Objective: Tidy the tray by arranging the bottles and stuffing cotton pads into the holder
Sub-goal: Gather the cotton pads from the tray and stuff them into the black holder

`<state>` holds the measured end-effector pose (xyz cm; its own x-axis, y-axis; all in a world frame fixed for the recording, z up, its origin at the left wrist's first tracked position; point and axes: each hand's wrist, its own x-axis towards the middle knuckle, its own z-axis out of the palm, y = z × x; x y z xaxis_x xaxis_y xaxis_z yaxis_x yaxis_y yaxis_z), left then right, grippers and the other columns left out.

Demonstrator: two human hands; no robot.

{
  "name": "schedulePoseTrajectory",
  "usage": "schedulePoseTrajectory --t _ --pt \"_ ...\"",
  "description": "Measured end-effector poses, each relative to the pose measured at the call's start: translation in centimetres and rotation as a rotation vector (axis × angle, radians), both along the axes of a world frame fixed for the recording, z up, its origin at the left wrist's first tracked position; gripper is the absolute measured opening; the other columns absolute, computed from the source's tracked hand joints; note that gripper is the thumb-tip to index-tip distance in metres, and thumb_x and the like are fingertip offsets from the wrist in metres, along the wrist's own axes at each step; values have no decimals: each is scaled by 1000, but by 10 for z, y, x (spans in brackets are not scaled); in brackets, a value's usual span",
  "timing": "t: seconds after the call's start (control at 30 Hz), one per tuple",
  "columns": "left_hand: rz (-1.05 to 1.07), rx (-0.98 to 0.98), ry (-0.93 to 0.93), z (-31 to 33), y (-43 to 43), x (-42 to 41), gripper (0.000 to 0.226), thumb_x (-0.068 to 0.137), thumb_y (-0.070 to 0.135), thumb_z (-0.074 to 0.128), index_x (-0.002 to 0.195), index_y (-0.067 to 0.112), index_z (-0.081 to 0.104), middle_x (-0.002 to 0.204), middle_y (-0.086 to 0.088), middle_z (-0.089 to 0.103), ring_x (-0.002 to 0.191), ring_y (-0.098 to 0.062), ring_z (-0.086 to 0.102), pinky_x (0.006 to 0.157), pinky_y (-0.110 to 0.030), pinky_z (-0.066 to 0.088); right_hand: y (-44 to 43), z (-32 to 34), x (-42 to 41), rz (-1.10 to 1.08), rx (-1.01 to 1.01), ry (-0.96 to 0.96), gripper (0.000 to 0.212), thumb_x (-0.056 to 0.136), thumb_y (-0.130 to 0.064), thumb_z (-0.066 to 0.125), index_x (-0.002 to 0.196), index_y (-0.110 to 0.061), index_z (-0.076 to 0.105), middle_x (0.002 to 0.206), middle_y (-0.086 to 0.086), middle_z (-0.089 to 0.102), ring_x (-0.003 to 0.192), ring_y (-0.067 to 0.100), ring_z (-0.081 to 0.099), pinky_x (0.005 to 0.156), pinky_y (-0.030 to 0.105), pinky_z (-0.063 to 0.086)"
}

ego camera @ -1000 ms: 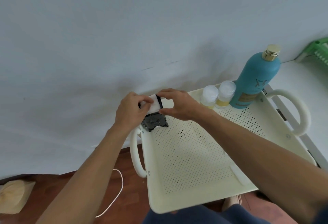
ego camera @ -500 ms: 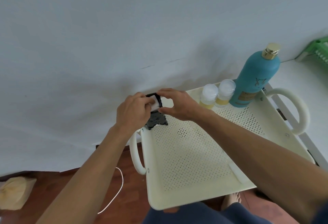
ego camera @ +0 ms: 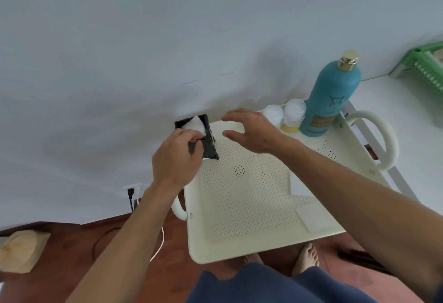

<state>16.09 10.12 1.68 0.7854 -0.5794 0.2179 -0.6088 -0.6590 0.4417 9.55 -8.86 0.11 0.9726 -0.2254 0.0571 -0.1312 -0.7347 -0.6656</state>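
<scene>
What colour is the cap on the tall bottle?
Gold, on the teal tall bottle; its cap shows clearly in the head view.

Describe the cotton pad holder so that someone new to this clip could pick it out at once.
Start at the cream perforated tray and go to its far-left corner, opposite the tall teal bottle. There the left hand grips a small black holder with white cotton pads showing at its open top. It is the only black item on the tray.
</scene>
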Motion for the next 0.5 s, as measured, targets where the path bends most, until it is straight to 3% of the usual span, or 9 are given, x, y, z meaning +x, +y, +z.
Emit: schedulePoseTrajectory --t 0.13,0.33,0.5 --pt "-15 -27 110 -20 -10 -46 15 87 27 56 98 29 66 89 15 63 74 -4 55 56 -17 37 -15 -8 -26 -44 -9 58 33 87 -38 59 115 -21 62 127 -2 60 117 16 52 90 21 31" --pt "-92 108 303 -53 -30 -104 16 88 37 54 101 35 62 88 18 63 67 -1 51 54 -11 28 -33 -28 -64 -93 27 160 32 86 -35 61 114 -19 63 119 -1 65 109 16 57 87 23 36" --pt "-214 272 386 -75 -51 -136 27 88 42 53 112 31 60 98 13 67 83 -6 59 63 -21 38 -51 -50 -102 -137 -47 344 34 87 -35 59 117 -19 59 117 1 64 104 18 58 92 33 45"
